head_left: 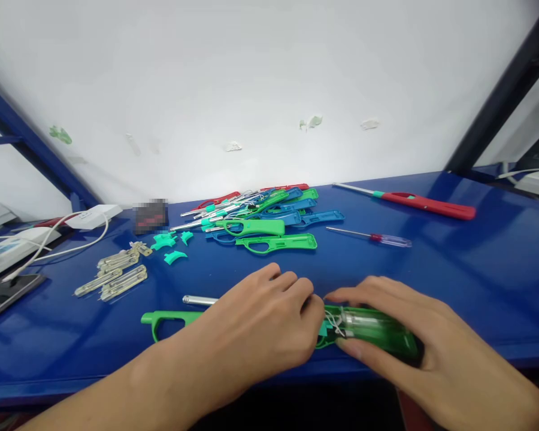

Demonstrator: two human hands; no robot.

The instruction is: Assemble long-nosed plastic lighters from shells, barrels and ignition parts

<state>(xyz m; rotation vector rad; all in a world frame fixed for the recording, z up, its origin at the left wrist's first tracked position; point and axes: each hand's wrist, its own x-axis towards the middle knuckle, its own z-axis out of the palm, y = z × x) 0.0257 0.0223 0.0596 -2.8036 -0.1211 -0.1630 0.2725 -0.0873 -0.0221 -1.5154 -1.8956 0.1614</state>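
My right hand (413,335) grips an opened green gas lighter (381,329) by its handle end, thumb on the near side and fingers on the far side. A clear fuel tank and thin white wires (335,323) show inside it. Curled over the lighter's middle, my left hand (273,317) is closed, and what its fingertips pinch is hidden. Left of that hand a metal lighter tube (200,300) sticks out. A green shell half with a trigger loop (175,315) lies partly under my left wrist.
Behind my hands lies a heap of lighter shells and tubes (260,218). A screwdriver (390,240) and a red lighter (431,205) are at the right. Turquoise triggers (175,257) and clear fuel tanks (123,282) lie at the left, near a phone (13,293) and white cables (94,239).
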